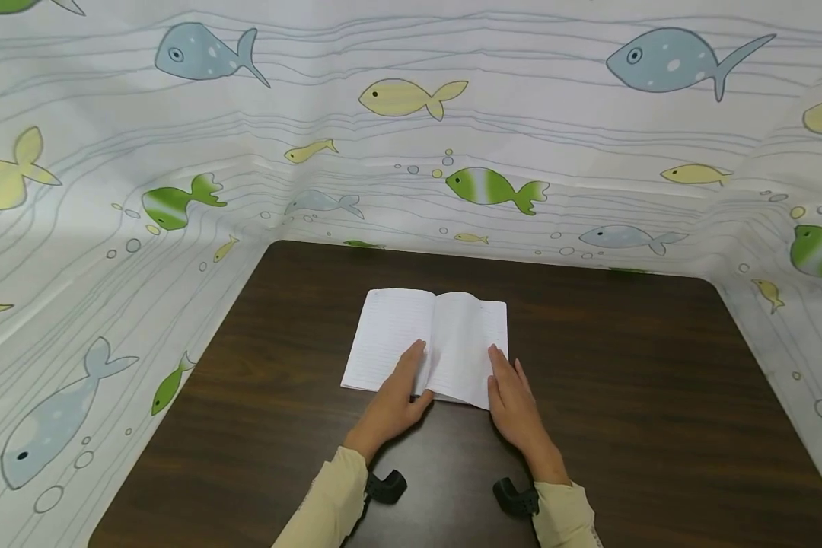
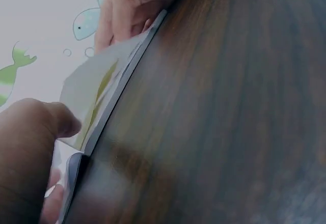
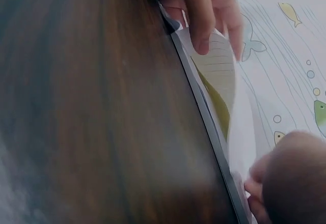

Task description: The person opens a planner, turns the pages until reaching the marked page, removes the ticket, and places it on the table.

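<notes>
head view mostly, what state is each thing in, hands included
notebook: open, lying on the table
right-hand page: bowed up, partly raised
left hand: touching the notebook near its fold, index finger extended
right hand: at the notebook's right edge, fingers mostly extended
black wrist devices: one worn at each wrist
fish-print sheet: spread upright around the table, slightly creased

Right hand [image 3: 293, 178] low at right, close to lens, fingers at edge of open notebook [image 3: 243, 150]; left hand [image 3: 204, 5] up top, thumb over lined page [image 3: 221, 56]; page bowed, yellow-green band [image 3: 218, 102] beneath; dark wood-grain table [image 3: 102, 107] at left; fish-printed sheet [image 3: 272, 71] at right.
</notes>
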Motion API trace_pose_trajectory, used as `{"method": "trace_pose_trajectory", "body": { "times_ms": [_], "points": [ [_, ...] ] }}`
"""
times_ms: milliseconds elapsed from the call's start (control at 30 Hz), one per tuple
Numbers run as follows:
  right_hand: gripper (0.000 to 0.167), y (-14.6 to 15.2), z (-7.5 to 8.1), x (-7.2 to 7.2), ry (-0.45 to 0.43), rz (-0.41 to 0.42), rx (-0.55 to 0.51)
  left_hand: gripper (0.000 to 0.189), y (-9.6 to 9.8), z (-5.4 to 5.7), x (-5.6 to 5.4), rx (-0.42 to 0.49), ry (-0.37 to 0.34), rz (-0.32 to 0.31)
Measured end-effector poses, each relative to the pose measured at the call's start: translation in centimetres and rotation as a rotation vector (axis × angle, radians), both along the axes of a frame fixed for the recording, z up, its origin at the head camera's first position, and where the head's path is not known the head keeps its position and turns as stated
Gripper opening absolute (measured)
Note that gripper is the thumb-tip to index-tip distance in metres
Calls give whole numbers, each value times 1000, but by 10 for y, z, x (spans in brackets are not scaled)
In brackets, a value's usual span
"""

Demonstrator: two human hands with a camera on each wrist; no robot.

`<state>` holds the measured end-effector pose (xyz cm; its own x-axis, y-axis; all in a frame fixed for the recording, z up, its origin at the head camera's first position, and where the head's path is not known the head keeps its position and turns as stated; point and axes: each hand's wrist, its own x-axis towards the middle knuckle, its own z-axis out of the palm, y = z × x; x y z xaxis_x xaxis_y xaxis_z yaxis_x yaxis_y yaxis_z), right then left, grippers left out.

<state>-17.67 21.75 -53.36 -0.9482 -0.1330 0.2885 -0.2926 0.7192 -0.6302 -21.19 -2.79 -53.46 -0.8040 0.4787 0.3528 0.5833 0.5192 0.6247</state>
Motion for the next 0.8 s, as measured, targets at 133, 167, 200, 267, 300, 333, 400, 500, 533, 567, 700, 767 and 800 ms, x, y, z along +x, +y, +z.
{"method": "trace_pose_trajectory", "body": {
  "times_ms": [133,167,200,267,300,333,400,500,533,567,700,767,800],
  "points": [
    [53,0,-1,1,30,-20,21,84,1,1,0,122,76,28],
    [54,0,-2,1,35,-24,22,86,1,2,0,154,93,53],
    [54,-1,-1,2,36,-27,20,88,2,2,0,177,122,85],
    [54,-1,-2,2,32,-36,17,94,3,3,-1,185,185,193],
    [54,-1,-1,2,26,-40,19,99,4,3,-1,178,214,261],
    [54,-1,-1,2,18,-43,19,102,4,4,-2,164,237,335],
    [54,-2,0,2,-7,-47,23,108,4,5,-2,116,264,478],
    [55,-2,1,1,-32,-48,30,110,2,7,-2,39,283,595],
    [55,-2,1,1,-34,-49,30,107,1,8,-2,12,300,602],
    [54,-1,1,2,-29,-50,31,104,1,8,-2,-5,319,588],
    [53,-2,2,2,0,-51,28,86,1,8,-2,13,354,437],
    [52,-3,1,1,4,-49,23,75,1,7,-2,27,316,347],
    [53,-3,1,1,-1,-49,21,70,1,6,-1,19,279,304]
  ]
}}
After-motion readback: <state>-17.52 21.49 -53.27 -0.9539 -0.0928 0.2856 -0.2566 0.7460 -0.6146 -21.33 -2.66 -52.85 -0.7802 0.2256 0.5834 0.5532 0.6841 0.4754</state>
